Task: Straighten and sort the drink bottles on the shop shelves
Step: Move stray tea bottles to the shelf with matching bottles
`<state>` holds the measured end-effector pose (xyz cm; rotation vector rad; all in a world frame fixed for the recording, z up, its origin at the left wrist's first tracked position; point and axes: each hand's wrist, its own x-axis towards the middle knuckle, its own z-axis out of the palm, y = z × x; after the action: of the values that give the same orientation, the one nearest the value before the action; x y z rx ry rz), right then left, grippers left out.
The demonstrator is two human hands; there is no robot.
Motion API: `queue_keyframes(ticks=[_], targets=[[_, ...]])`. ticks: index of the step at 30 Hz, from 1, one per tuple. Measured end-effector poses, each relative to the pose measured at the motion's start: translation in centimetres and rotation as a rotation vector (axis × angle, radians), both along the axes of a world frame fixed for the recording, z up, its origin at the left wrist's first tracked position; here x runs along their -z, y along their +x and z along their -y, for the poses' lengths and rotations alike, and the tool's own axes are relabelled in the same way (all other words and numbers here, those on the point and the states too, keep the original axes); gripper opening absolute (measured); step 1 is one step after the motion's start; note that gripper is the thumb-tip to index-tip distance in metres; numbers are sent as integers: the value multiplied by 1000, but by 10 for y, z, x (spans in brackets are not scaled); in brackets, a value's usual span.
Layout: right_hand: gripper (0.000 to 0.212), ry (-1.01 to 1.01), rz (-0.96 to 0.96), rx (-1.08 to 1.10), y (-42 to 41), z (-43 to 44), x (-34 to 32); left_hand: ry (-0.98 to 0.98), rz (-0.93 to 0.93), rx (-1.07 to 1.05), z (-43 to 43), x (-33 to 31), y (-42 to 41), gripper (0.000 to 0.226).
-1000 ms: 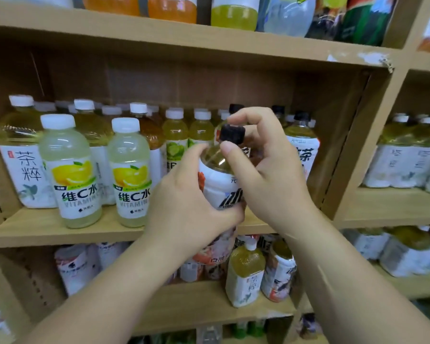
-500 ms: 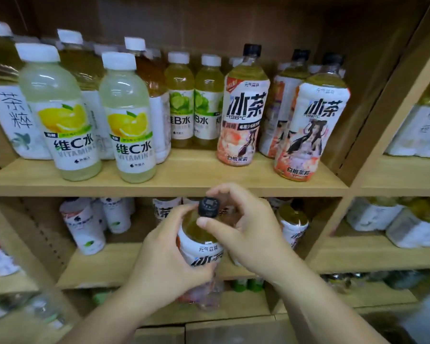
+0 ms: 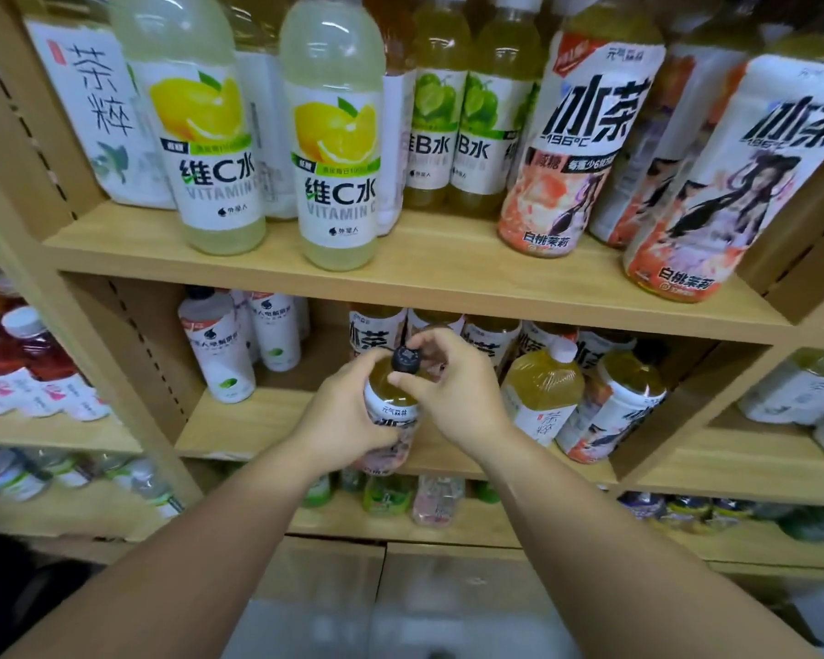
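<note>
An iced-tea bottle point(image 3: 393, 397) with a black cap and a white-and-pink label is held upright at the front of the lower shelf point(image 3: 258, 425). My left hand point(image 3: 343, 420) wraps its body from the left. My right hand point(image 3: 453, 397) pinches the neck just under the cap. Behind it stand several matching iced-tea bottles point(image 3: 372, 335), partly hidden by my hands. On the upper shelf point(image 3: 424, 278) two more of the same kind point(image 3: 586, 149) stand at the right.
Two vitamin C bottles point(image 3: 338, 149) stand at the upper shelf's front left, green-label bottles point(image 3: 453, 130) behind. A white-capped tea bottle point(image 3: 543, 397) leans on the lower shelf's right. White bottles point(image 3: 220, 349) fill its left. Wooden uprights point(image 3: 129, 373) bound the bay.
Both hands have carried the iced-tea bottle down from the upper shelf level to the lower shelf. The view has tilted downward and moved closer.
</note>
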<state>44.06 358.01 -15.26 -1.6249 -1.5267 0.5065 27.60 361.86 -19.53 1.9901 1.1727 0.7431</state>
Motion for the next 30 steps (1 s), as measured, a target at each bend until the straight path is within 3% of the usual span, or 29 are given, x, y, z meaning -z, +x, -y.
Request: queue_keyframes(ticks=[5, 10, 13, 16, 21, 27, 30], targets=[[38, -15, 174, -37, -13, -26, -1, -31, -8, -91, -16, 14, -6, 95], [42, -31, 250, -69, -12, -37, 3, 20, -78, -106, -23, 15, -3, 58], [39, -22, 272, -55, -10, -44, 3, 11, -142, -142, -29, 10, 3, 54], [36, -42, 241, -12, -10, -54, 4, 17, -108, -107, -39, 7, 3, 64], [32, -151, 380, 36, -15, -68, 5, 1, -105, -56, -49, 0, 0, 65], [36, -125, 341, 15, -18, -57, 0, -47, -134, -170, -33, 13, 0, 73], [41, -108, 287, 9, -7, -40, -10, 22, -34, -223, -17, 13, -10, 84]])
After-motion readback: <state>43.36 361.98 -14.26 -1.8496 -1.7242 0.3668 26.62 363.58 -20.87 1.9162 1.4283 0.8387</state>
